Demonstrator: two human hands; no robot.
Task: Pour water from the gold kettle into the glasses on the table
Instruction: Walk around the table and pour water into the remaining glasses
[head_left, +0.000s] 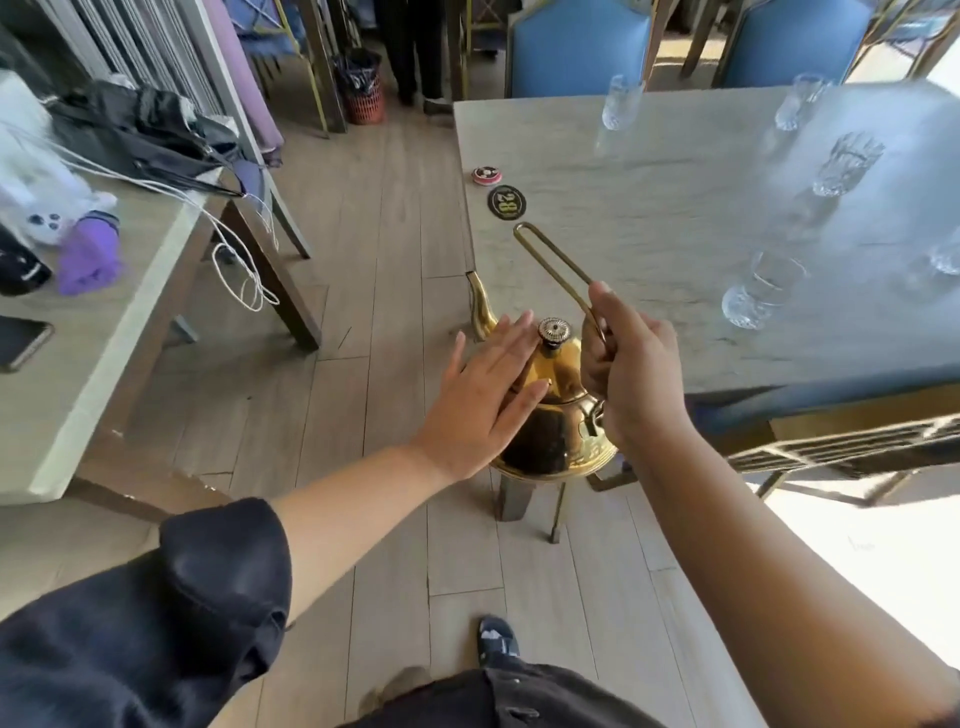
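Observation:
The gold kettle (556, 415) hangs in the air off the near left corner of the marble table (649, 208), its spout pointing left and away. My right hand (634, 374) is shut on the lower part of its long wire handle. My left hand (483, 400) lies flat with fingers spread against the kettle's left side, below the knobbed lid. Several clear glasses stand on the table: the nearest (753, 291) right of the kettle, one (847, 163) farther right, one (622, 101) and another (800, 101) along the far edge, and one (945, 254) cut off at the right border.
A black oval number plaque (507, 202) and a small red disc (486, 175) lie by the table's left edge. Two blue chairs (576, 47) stand behind it. A second table (78, 322) at left carries bags, cables and a phone. A wooden floor aisle runs between them.

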